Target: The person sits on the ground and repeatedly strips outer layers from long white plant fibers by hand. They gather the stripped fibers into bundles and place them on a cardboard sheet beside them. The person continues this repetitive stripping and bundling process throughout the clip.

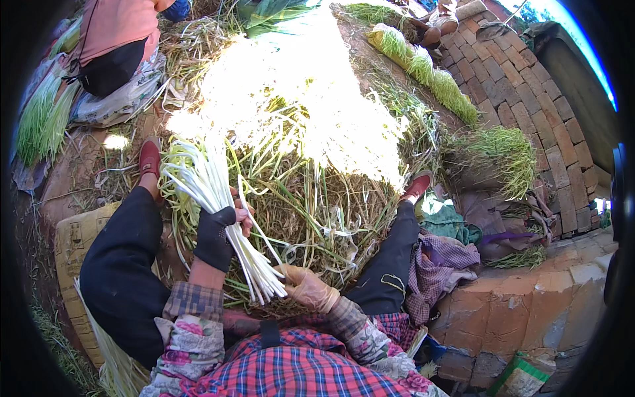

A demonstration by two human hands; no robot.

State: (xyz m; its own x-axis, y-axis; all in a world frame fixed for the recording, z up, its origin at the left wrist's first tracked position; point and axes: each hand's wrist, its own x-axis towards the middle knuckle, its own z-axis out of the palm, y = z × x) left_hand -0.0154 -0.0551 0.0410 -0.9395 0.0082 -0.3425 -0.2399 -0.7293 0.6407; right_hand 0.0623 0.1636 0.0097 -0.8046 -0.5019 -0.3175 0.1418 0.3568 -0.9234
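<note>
My left hand (pixel 221 228), in a black fingerless glove, is closed around a bundle of long pale stalks (pixel 206 183). Their white cut ends fan out down and to the right, and the other ends spread up and left over the heap. My right hand (pixel 310 288), in a thin translucent glove, is at the lower ends of the bundle, its fingertips pinching near a single stalk that runs up to the left hand. Between my legs lies a large heap of loose green and dry stalks (pixel 317 213), part of it washed out by bright sun.
A person in an orange top (pixel 116 34) sits at upper left beside green bundles (pixel 44 114). Tied green bundles (pixel 421 64) lie along a brick path (pixel 516 94) at upper right. A checked cloth (pixel 436 270) lies by my right leg, near a low brick ledge (pixel 516 317).
</note>
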